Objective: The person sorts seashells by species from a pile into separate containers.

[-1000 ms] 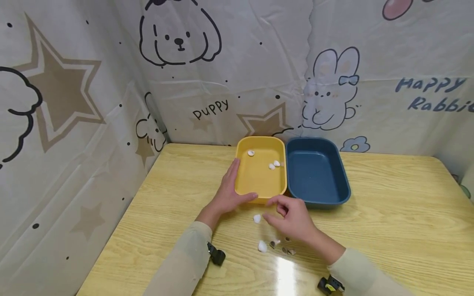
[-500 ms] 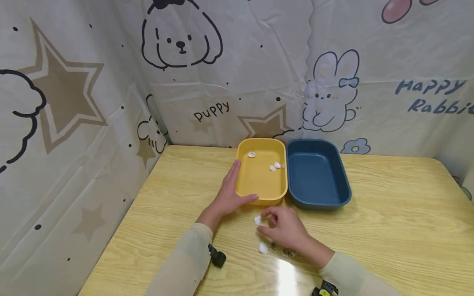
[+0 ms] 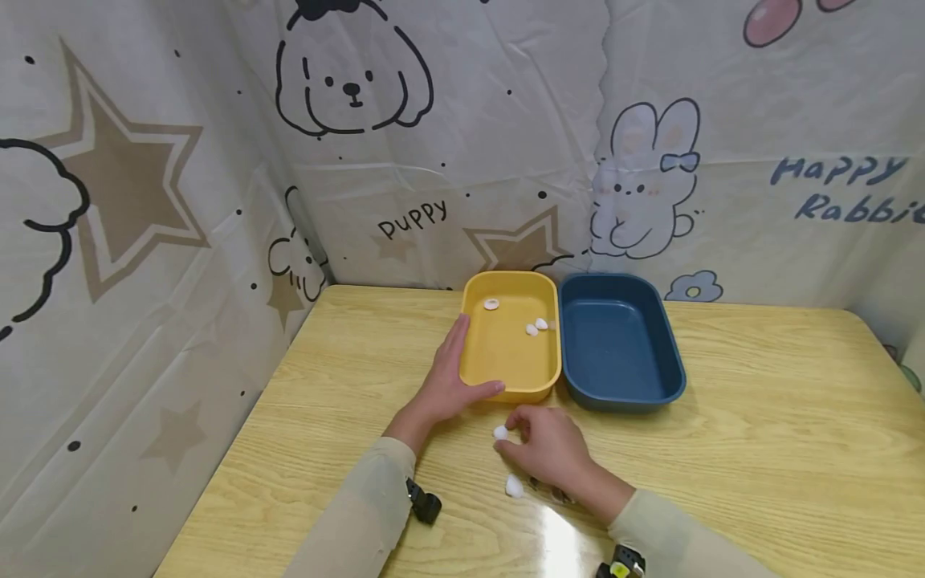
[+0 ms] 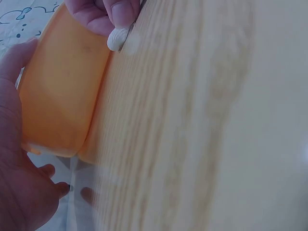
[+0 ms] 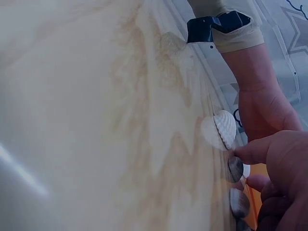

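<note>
My left hand (image 3: 448, 385) rests against the near left corner of a yellow plastic tray (image 3: 506, 361), fingers straight along its left side and thumb on the front rim. Just in front of that tray, my right hand (image 3: 552, 445) pinches a white ribbed seashell (image 3: 500, 433) between thumb and index finger, low at the tabletop. The left wrist view also has this shell (image 4: 118, 39) at the fingertips. Nearer lies another white seashell (image 3: 514, 486). Beside it are several dark seashells (image 5: 239, 203), partly hidden under the right hand in the head view.
White seashells (image 3: 541, 323) lie inside the yellow tray, one of them (image 3: 491, 304) near its far left corner. A dark blue tray (image 3: 614, 353) stands against its right side. Both sit on a wooden table (image 3: 766, 417) by a printed cloth backdrop (image 3: 506, 160).
My right hand has moved left and toward me from the tray's front edge, and its thumb and index finger have closed on the white seashell. The left hand stays at the yellow tray.
</note>
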Action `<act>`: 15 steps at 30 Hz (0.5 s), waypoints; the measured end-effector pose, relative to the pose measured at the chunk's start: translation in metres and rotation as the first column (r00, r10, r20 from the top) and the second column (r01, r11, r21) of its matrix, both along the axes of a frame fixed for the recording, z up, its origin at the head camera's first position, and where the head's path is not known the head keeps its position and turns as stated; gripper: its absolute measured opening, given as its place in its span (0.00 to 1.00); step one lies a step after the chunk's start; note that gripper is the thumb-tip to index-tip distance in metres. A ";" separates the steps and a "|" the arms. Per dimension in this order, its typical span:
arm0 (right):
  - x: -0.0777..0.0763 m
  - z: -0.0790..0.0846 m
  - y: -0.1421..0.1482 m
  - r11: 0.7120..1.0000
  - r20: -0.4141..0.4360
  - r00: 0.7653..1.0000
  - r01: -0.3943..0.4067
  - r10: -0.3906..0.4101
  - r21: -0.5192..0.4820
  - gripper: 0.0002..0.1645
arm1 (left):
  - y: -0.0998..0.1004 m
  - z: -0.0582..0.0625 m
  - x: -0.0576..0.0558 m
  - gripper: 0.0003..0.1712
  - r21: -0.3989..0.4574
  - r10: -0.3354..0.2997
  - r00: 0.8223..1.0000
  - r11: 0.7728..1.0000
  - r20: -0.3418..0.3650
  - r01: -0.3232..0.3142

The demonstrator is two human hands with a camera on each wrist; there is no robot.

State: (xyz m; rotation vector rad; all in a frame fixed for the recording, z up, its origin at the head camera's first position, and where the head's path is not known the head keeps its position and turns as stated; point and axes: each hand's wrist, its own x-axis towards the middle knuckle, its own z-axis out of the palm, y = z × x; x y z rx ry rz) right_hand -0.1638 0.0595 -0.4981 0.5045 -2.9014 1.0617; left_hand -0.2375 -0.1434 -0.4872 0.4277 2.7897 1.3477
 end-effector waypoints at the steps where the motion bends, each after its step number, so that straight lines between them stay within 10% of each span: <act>1: 0.000 0.000 0.000 1.000 0.002 1.000 -0.004 0.004 0.001 0.12 | 0.000 0.000 0.000 0.70 -0.001 0.001 1.000 1.000 0.001 -0.001; 15: -0.002 -0.001 0.006 0.998 0.022 0.998 -0.063 0.063 -0.022 0.09 | 0.002 -0.002 -0.001 0.70 0.010 0.012 1.000 1.000 0.006 -0.012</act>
